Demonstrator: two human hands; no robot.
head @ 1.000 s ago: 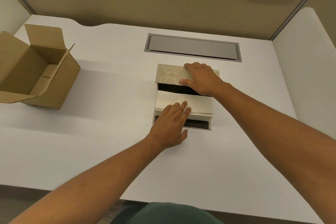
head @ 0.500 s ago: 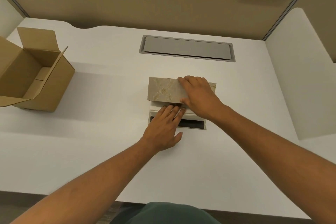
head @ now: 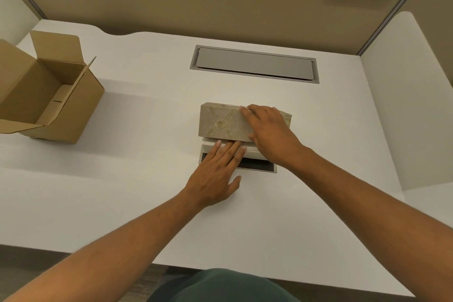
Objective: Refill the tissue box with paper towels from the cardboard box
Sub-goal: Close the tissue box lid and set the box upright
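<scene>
The beige patterned tissue box cover (head: 223,121) sits mid-desk, partly over a stack of white paper towels (head: 252,153) resting on the dark base (head: 259,167). My right hand (head: 267,130) grips the cover's right half from above. My left hand (head: 218,169) lies flat with its fingertips pressing on the towels just below the cover's front edge. The open brown cardboard box (head: 49,95) stands at the far left and looks empty inside.
A grey cable hatch (head: 255,64) is set flush into the white desk (head: 122,179) behind the tissue box. Tan partition walls enclose the back, with a white divider (head: 404,105) on the right. The desk's front edge runs near my body.
My right hand has brought the cover down and toward me over the towels, so much less of the stack shows. My left hand stays on the towels, fingertips now at the cover's edge.
</scene>
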